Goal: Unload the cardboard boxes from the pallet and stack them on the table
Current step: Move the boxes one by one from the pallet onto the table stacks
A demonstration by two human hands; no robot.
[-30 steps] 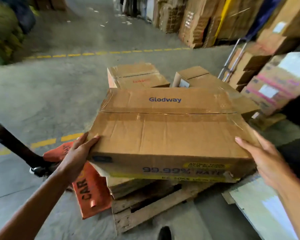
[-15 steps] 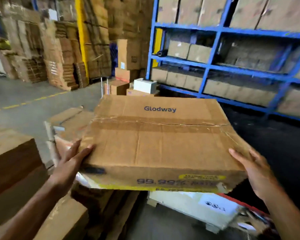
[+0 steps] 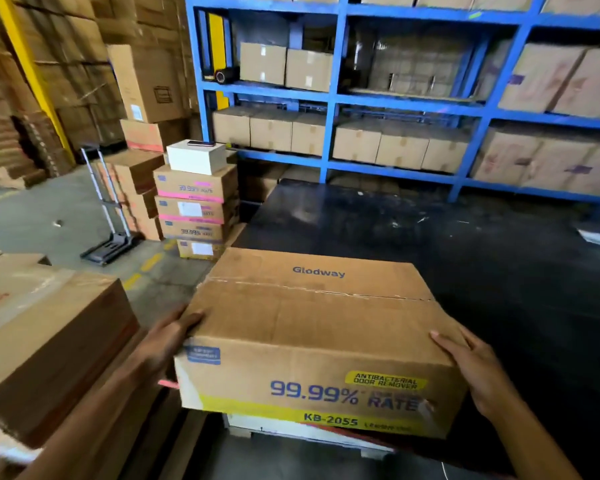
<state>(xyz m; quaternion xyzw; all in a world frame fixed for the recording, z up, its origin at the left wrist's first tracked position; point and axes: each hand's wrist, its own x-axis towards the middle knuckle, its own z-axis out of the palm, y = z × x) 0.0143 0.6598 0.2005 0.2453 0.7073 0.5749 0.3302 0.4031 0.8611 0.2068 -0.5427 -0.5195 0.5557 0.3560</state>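
I carry a brown cardboard box (image 3: 312, 344) printed "Glodway" and "99.99% RATE", with a yellow band along its bottom. My left hand (image 3: 167, 337) presses flat against its left side. My right hand (image 3: 475, 368) presses its right side, thumb lying on the top edge. The box hangs over the near left part of the black table (image 3: 447, 237). The pallet is out of view.
A large brown carton (image 3: 49, 337) stands close on my left. Beyond it are a stack of pink-banded boxes (image 3: 194, 209) topped by a white box (image 3: 196, 156), and a folding hand trolley (image 3: 108, 216). Blue shelving (image 3: 329, 98) full of cartons runs behind the table.
I have turned right from the pallet with the box between my hands. The pallet left the view; the black table and blue shelving now fill the frame, and the box is over the table's edge.
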